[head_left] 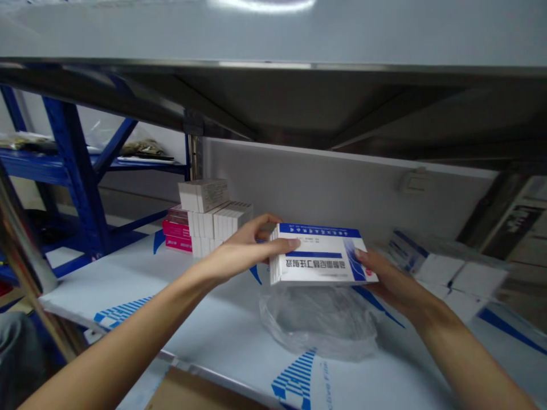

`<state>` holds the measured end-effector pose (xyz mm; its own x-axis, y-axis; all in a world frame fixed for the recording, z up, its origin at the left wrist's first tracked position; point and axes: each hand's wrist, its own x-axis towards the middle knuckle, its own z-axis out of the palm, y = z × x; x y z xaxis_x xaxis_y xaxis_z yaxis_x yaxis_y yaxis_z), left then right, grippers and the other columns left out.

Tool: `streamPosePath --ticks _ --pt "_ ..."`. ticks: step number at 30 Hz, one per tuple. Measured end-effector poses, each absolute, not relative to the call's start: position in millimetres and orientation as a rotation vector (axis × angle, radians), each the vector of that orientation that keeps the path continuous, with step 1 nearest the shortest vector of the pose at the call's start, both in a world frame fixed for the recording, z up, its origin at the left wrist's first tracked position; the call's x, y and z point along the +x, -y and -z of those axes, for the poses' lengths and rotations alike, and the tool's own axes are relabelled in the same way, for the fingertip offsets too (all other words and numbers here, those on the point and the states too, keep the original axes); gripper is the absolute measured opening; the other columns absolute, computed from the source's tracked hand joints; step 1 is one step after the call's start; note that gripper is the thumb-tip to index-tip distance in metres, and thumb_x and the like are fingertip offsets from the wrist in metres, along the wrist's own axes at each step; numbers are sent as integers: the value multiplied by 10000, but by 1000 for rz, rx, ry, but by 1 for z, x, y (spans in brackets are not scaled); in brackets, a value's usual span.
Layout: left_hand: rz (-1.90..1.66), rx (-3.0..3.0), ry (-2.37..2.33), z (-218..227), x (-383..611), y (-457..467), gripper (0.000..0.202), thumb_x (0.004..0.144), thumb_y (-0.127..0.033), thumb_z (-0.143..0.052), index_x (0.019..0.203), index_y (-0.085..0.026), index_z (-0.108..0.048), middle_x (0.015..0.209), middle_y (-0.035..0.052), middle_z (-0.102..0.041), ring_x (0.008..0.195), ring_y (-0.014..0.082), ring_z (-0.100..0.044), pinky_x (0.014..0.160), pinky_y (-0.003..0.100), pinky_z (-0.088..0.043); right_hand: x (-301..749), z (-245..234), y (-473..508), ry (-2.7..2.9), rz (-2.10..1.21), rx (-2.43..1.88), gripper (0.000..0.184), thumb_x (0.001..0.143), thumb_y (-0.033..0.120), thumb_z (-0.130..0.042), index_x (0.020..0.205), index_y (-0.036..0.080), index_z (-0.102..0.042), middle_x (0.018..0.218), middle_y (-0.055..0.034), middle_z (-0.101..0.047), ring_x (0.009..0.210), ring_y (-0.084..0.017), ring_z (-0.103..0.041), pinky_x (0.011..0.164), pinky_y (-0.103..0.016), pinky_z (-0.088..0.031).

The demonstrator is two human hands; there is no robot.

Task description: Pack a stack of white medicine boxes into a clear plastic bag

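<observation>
you've got the blue-and-white medicine carton (318, 254) clamped at both ends by your left hand (241, 253) and right hand (395, 279), fingers closed on it above a clear plastic bag (318, 322), with white cartons (213, 222) stacked by your left and loose cartons (448, 273) unstacked by your right.

Pharmacy-type stockroom: white-and-blue cardboard medicine box (320, 254), stacked white cartons (213, 219), pink cartons (177, 230), white metal shelf (128, 290), blue steel racking (74, 165).

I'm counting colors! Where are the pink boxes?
In the head view, the pink boxes lie on the shelf, just left of the stacked white boxes.
</observation>
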<state>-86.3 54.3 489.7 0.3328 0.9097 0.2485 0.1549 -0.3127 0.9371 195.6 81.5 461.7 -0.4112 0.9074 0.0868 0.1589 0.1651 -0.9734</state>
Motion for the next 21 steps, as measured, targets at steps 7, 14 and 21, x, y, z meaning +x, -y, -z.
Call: streamPosePath --ticks 7,14,21 --pt "-800 1663 -868 -466 -75 -73 588 870 -605 -633 1264 -175 -555 1234 151 -690 1067 272 -686 870 417 -568 217 -442 -64 1439 -1651 -1104 543 768 629 -712 1091 193 -700 1076 -115 -762 934 -249 -728 784 -404 -650" --pt "-761 2084 -788 -468 -82 -72 662 745 -420 -820 1305 -231 -521 1205 94 -683 1091 270 -670 932 435 -558 224 -448 -57 1889 -1072 -1080 784 638 458 -847 1323 242 -533 1331 -130 -656 1190 -319 -647 1030 -506 -533" --pt "-918 3089 -868 -450 -95 -48 760 854 -7 -554 1457 -461 -471 1442 46 -519 1300 277 -540 1042 403 -514 237 -440 -46 2247 34 -840 577 769 334 -795 1282 338 -529 1383 -98 -629 1291 -335 -584 1102 -569 -439"
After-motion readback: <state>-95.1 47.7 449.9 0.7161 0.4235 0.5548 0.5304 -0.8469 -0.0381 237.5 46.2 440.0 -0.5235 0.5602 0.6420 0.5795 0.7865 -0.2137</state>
